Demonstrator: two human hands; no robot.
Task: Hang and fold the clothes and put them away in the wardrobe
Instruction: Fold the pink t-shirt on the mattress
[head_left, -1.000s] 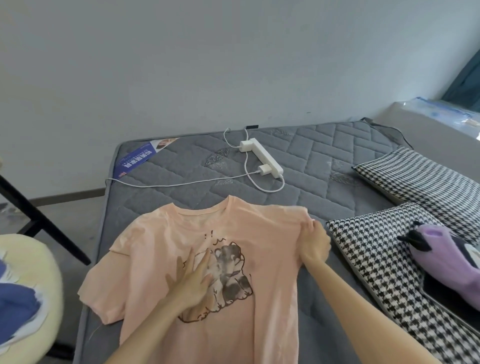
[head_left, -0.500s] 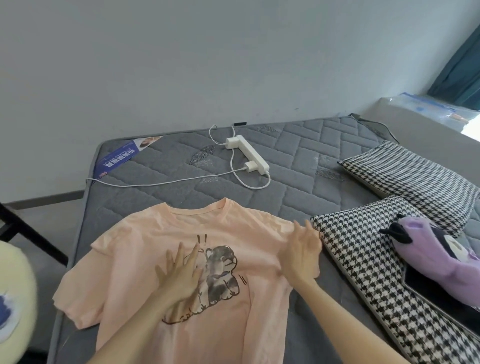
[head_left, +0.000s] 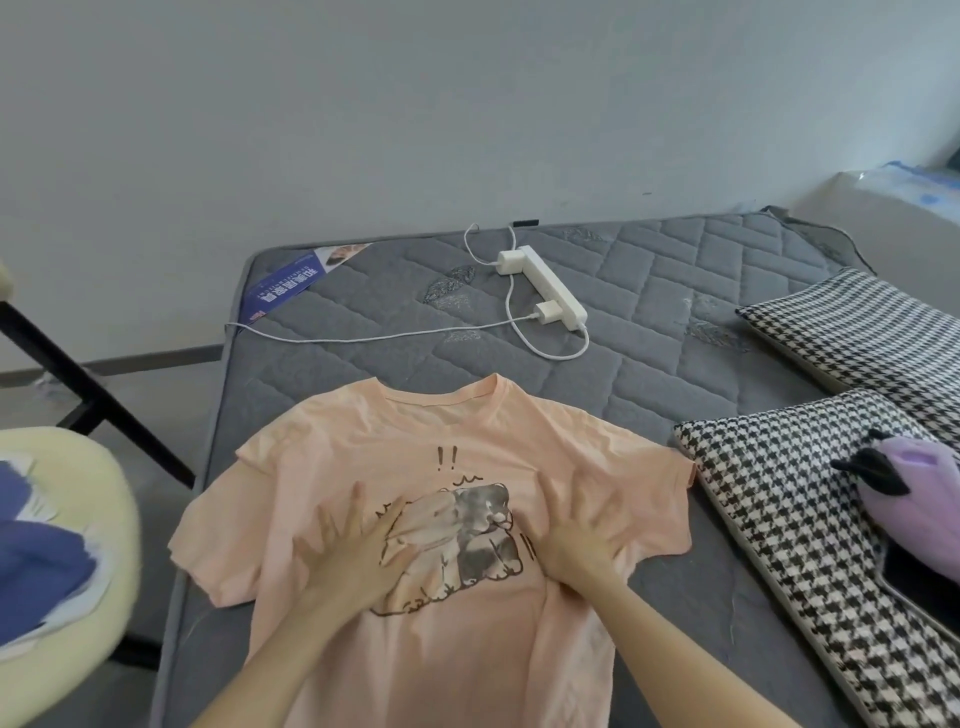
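Note:
A peach T-shirt with a printed animal drawing lies face up and spread out on the grey mattress, collar pointing to the wall. My left hand presses flat on the shirt just left of the print, fingers spread. My right hand lies flat on the shirt right of the print, fingers straight. Both sleeves are laid out to the sides.
A white power strip with a plugged charger and cable lies behind the shirt. Two houndstooth pillows and a purple plush toy are at the right. At the left is a pale yellow seat with blue cloth on it.
My right hand has let go of the shirt's right sleeve and moved inward onto the chest, now lying flat. The right sleeve lies spread out. My left hand stays pressed by the print.

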